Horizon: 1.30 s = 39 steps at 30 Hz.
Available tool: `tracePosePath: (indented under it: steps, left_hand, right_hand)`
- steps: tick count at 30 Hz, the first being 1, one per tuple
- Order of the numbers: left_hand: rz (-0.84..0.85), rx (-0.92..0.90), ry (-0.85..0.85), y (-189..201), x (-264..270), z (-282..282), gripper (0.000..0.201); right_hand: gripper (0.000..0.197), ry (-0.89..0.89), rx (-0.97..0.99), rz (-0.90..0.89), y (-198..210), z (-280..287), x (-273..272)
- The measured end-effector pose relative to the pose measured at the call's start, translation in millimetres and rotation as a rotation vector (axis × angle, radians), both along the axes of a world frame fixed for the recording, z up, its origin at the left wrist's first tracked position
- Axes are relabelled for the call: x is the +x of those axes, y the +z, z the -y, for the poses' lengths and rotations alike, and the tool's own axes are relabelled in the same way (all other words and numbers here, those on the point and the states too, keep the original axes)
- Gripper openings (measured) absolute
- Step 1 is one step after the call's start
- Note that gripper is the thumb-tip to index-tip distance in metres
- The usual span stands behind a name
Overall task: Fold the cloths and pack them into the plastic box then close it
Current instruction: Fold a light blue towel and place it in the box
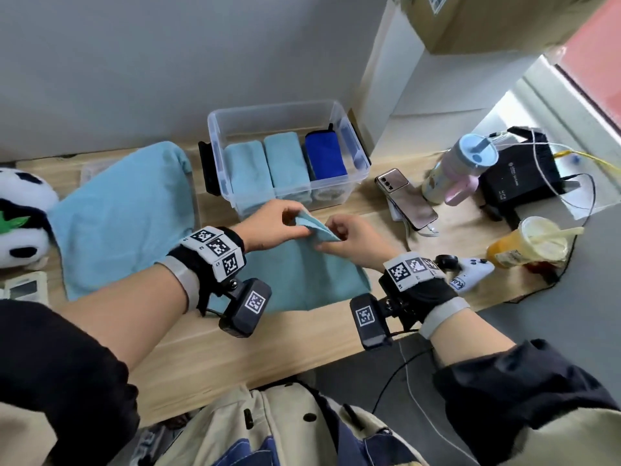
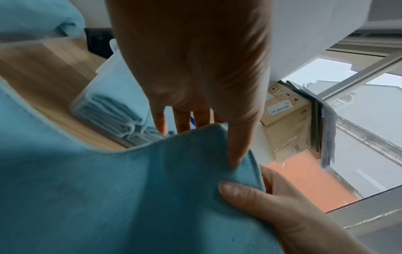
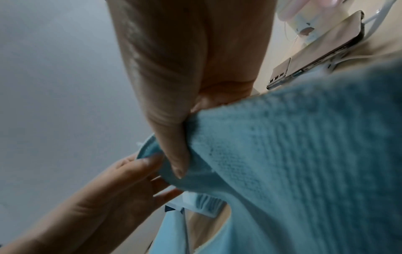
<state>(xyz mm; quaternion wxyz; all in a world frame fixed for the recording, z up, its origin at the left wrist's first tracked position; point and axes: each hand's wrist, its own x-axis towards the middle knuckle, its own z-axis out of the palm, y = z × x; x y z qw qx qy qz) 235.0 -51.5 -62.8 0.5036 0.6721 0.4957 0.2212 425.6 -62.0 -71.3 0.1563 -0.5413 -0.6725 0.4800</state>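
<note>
head view downward, wrist views close, sharing cloth (image 1: 295, 277)

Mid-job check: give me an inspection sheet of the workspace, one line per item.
Surface: wooden desk.
Job's things: open plastic box holds three folded cloths; teal cloth in hand; light blue cloth unfolded at left.
Clutter: plush panda, phone, tumbler, drink cup, controller.
Hands: left hand and right hand pinch one teal corner.
Cables: white cable.
Surroundings: cardboard carton, window.
</note>
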Motion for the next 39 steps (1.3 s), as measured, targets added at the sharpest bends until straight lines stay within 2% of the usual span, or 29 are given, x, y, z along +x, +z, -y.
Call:
tracePosePath:
  steps: [2, 7, 9, 13, 17, 19, 23, 26, 29, 30, 32, 35, 37, 39]
  left_hand:
    - [0.033, 0.028, 0.063, 6, -5, 1, 0.003]
    - [0.045, 0.042, 0.146, 15, -26, -1, 0.006]
    - [0.070, 0.037, 0.199, 19, -35, -2, 0.013]
    - [0.154, 0.009, 0.305, 32, -48, -5, 0.021]
    - [0.179, 0.049, 0.367, 55, -55, -13, 0.023]
    - [0.218, 0.093, 0.424, 71, -57, -20, 0.024]
    - [0.306, 0.168, 0.506, 104, -61, -34, 0.025]
    - [0.445, 0.151, 0.501, 121, -64, -31, 0.025]
    - [0.629, 0.062, 0.435, 122, -65, -18, 0.024]
    - [0.662, 0.013, 0.406, 119, -66, -13, 0.025]
    - [0.668, -0.111, 0.349, 104, -68, 0, 0.025]
    - [0.567, -0.316, 0.295, 66, -71, 21, 0.019]
    - [0.465, -0.426, 0.294, 35, -72, 37, 0.022]
    - [0.375, -0.529, 0.282, 5, -72, 54, 0.029]
  right_hand:
    - [0.022, -0.014, -0.036, 0.021, 4, -2, 3]
    - [0.014, -0.006, -0.079, 0.113, 6, -6, 17]
    - [0.017, -0.075, -0.026, 0.137, 10, -10, 22]
    - [0.021, -0.180, 0.126, 0.061, 25, -27, 24]
    - [0.016, -0.280, 0.257, -0.082, 56, -45, 10]
    - [0.022, -0.328, 0.348, -0.143, 75, -53, 3]
    - [0.017, -0.399, 0.410, -0.414, 109, -63, -7]
    - [0.013, -0.368, 0.404, -0.585, 125, -60, -7]
    - [0.009, -0.308, 0.313, -0.682, 127, -49, -2]
    - [0.006, -0.280, 0.256, -0.700, 123, -44, 1]
    - [0.015, -0.230, 0.135, -0.656, 111, -33, 7]
    - [0.020, -0.171, -0.103, -0.563, 80, -13, 15]
    - [0.033, -0.138, -0.267, -0.516, 52, 5, 18]
    - [0.028, -0.100, -0.402, -0.447, 22, 24, 21]
